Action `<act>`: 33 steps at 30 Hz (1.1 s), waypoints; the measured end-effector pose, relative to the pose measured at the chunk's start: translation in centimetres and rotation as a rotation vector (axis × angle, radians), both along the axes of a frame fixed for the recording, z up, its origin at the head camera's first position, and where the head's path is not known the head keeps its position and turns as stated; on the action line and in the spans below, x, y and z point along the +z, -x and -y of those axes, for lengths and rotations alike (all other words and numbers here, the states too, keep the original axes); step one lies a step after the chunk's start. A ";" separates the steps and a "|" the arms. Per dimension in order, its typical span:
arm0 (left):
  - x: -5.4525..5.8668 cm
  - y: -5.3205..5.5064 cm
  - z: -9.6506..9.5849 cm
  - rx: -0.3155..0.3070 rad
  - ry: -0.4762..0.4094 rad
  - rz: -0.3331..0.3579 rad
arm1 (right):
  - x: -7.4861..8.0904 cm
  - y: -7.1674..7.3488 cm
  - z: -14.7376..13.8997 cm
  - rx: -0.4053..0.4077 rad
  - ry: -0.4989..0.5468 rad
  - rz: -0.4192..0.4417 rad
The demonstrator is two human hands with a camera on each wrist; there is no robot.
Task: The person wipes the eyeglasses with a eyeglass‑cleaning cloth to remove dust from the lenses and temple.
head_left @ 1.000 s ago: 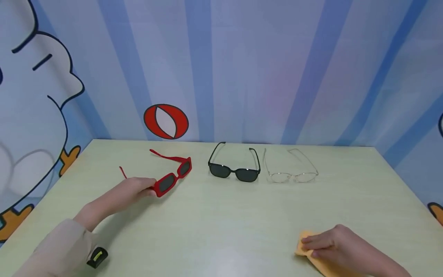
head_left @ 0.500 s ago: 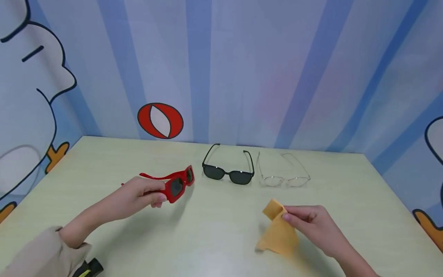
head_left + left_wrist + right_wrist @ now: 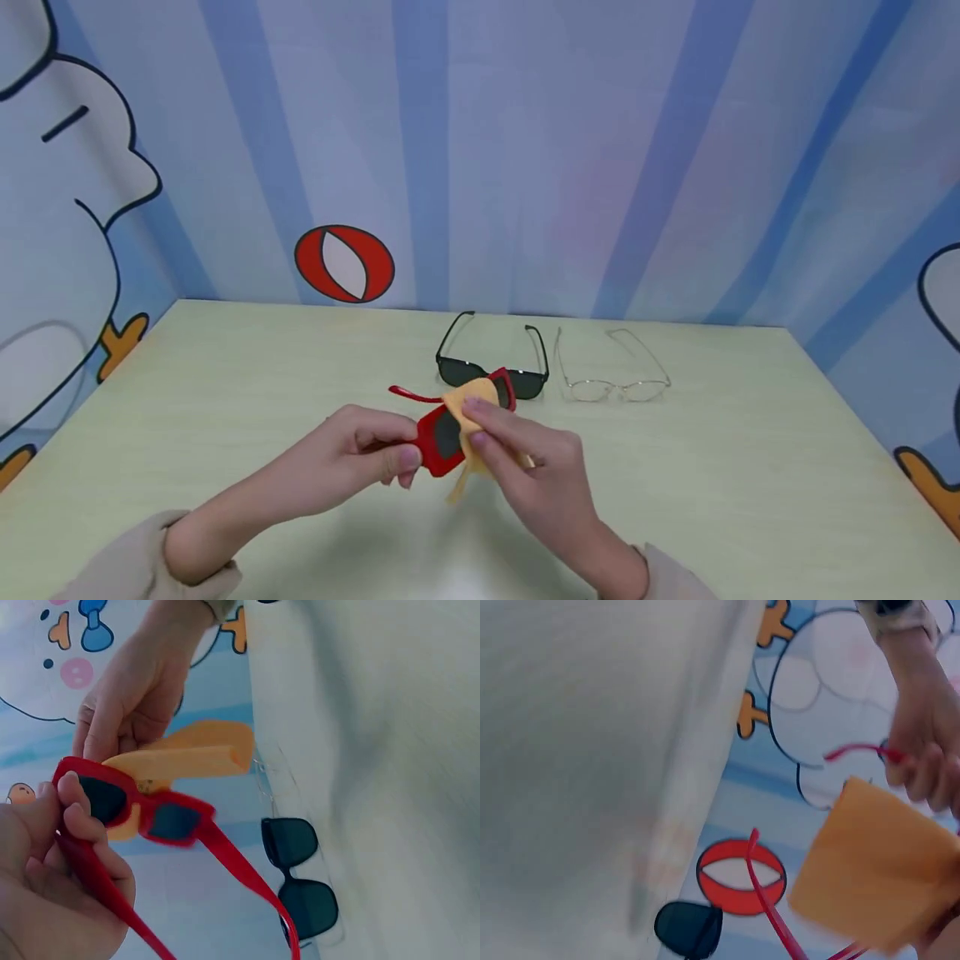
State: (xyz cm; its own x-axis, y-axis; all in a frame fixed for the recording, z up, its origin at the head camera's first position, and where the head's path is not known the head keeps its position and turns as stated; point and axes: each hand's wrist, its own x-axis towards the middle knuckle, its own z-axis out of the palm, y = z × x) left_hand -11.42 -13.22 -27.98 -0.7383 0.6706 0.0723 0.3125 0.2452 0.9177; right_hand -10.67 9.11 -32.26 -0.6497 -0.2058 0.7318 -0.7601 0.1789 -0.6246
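My left hand point(image 3: 360, 454) grips a pair of red sunglasses point(image 3: 437, 442) by the hinge corner at one end of the frame, above the table. A yellow-orange cloth point(image 3: 474, 392), pinched in my right hand point(image 3: 536, 454), lies over the middle of the front and partly hides the dark lenses. In the left wrist view, the sunglasses' temples point(image 3: 240, 862) are unfolded, and the cloth point(image 3: 202, 754) is on the far side of the frame. The right wrist view has the cloth point(image 3: 877, 862) large and blurred in front of the sunglasses.
Black sunglasses point(image 3: 461, 372) stand toward the back of the pale table point(image 3: 720, 467), partly overlapped by the red pair in the head view. Thin wire-framed eyeglasses point(image 3: 643, 390) sit to their right. A printed blue backdrop point(image 3: 517, 167) rises behind the table.
The red sunglasses have been lifted off the table and brought right toward the middle. My right hand has carried the cloth up and left from the table's right front onto their lenses.
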 end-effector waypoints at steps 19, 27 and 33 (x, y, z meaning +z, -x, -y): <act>0.1 -1.1 -0.4 -0.012 -0.076 -0.074 | -0.4 -1.3 0.1 0.016 -0.132 -0.573; 0.3 -1.5 -0.4 -0.112 -0.101 -0.097 | -0.6 -1.1 -0.4 -0.001 -0.080 -0.477; 0.3 -1.3 -0.5 -0.136 -0.132 -0.158 | 0.4 -0.8 0.5 0.092 -0.032 -0.565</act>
